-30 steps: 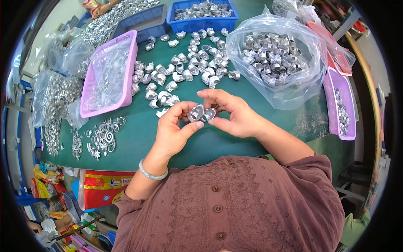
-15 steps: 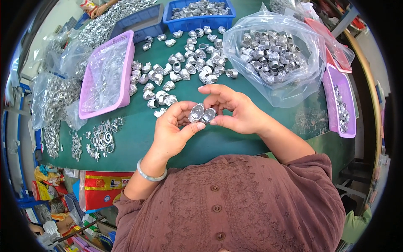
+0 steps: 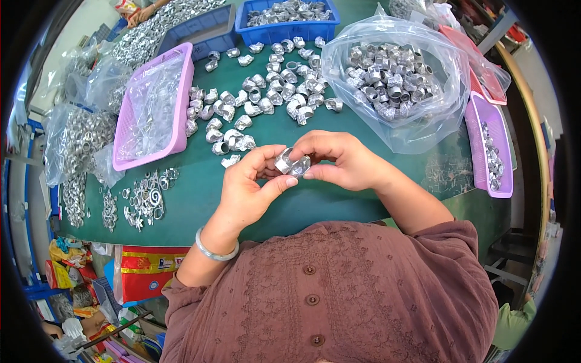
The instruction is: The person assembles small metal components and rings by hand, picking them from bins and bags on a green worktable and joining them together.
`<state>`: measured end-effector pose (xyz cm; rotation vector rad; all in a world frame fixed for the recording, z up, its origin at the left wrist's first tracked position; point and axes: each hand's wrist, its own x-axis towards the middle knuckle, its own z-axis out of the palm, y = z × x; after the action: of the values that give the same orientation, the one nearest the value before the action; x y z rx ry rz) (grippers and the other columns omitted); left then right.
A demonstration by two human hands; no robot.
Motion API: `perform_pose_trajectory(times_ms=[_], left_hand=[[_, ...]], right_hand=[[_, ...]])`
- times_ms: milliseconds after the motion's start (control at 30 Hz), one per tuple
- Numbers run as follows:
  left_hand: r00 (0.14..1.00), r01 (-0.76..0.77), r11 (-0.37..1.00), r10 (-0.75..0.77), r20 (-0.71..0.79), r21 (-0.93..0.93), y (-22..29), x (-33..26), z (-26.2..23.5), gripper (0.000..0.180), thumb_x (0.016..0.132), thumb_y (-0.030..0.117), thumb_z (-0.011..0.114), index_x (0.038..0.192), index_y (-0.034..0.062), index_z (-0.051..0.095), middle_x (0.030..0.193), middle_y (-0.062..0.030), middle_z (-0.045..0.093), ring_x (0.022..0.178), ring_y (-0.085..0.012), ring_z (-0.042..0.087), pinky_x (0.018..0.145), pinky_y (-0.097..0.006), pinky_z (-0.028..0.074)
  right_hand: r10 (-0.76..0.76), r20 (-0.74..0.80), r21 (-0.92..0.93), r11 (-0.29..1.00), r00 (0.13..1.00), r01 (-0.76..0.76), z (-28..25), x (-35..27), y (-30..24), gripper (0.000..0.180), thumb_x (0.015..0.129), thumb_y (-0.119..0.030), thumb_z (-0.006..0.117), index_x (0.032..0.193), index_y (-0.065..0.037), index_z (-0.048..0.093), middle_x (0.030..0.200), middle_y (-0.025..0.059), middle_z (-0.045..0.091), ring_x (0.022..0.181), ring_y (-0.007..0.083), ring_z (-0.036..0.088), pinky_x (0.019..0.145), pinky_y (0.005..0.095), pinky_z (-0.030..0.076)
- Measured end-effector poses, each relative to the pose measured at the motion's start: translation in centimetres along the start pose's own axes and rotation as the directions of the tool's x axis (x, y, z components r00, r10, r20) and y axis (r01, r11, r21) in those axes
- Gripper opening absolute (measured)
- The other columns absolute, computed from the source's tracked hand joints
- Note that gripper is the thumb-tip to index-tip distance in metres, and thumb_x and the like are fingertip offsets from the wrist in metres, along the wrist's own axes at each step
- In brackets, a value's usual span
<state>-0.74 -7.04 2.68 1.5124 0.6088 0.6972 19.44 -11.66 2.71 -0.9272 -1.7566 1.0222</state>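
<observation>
Green-topped work table [image 3: 339,199], cluttered floor [image 3: 72,290] at left, even light

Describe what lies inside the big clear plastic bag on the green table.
The clear plastic bag holds a heap of small silvery metal rings. Only the top layer shows; pieces beneath it are covered.

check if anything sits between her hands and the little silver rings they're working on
Nothing visible does. The left hand and right hand both already pinch the silver rings between fingertips, held above the green table. The loose pile of rings and the clear bag lie further back.
</observation>
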Motion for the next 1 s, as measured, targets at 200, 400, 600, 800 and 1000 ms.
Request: perform_pose_trajectory(times_ms=[200,400,600,800,1000], left_hand=[[0.995,-0.082,0.996,0.08,0.053,0.032,-0.2,0.1,-0.3,0.053,0.072,-0.001,0.069,0.12,-0.0024,0.046,0.094,-0.0086,0.062,0.082,-0.0131,0.06,0.074,-0.026,0.049],[0.988,-0.156,0.978,0.152,0.038,0.142,-1.0,0.2,0.0,0.066,0.068,-0.001,0.072,0.127,0.0021,0.043,0.097,-0.005,0.057,0.084,-0.0107,0.055,0.074,-0.025,0.047],[0.953,-0.28,0.911,0.302,-0.029,0.304,-1.2,0.9,0.5,0.067,0.066,0.003,0.073,0.126,0.0059,0.045,0.089,-0.0051,0.055,0.073,-0.0124,0.055,0.067,-0.025,0.048],[0.945,-0.294,0.919,0.32,-0.06,0.262,-1.2,1.1,0.8,0.064,0.066,0.008,0.075,0.123,0.0046,0.047,0.087,-0.005,0.054,0.068,-0.0109,0.054,0.062,-0.024,0.047],[0.961,-0.238,0.9,0.272,-0.042,0.366,-0.7,1.1,0.7,0.057,0.069,0.004,0.073,0.12,0.0,0.049,0.097,-0.0044,0.053,0.076,-0.0096,0.056,0.066,-0.021,0.048]], right_hand=[[0.178,0.018,0.393,0.903,0.984,-0.171,0.2,-0.4,0.8,0.029,0.078,0.003,0.059,0.107,-0.001,0.055,0.101,0.0049,0.059,0.091,0.0103,0.055,0.079,0.0254,0.045],[0.249,0.045,0.58,0.782,0.967,-0.228,0.0,-0.2,0.4,0.031,0.078,0.004,0.06,0.108,0.002,0.054,0.1,0.0077,0.06,0.089,0.0123,0.057,0.078,0.0267,0.047],[0.313,0.107,0.851,0.462,0.944,-0.25,0.6,-0.3,1.3,0.029,0.081,-0.003,0.06,0.109,0.0,0.055,0.094,0.0087,0.06,0.077,0.0157,0.059,0.069,0.0283,0.049],[0.317,0.139,0.922,0.305,0.938,-0.24,0.9,-0.5,1.9,0.027,0.083,-0.01,0.059,0.108,0.001,0.055,0.088,0.0096,0.059,0.072,0.0163,0.057,0.064,0.027,0.048],[0.327,0.15,0.932,0.27,0.933,-0.244,0.9,-0.6,2.0,0.028,0.084,-0.011,0.058,0.109,0.002,0.054,0.085,0.0103,0.059,0.071,0.0172,0.057,0.063,0.027,0.048]])
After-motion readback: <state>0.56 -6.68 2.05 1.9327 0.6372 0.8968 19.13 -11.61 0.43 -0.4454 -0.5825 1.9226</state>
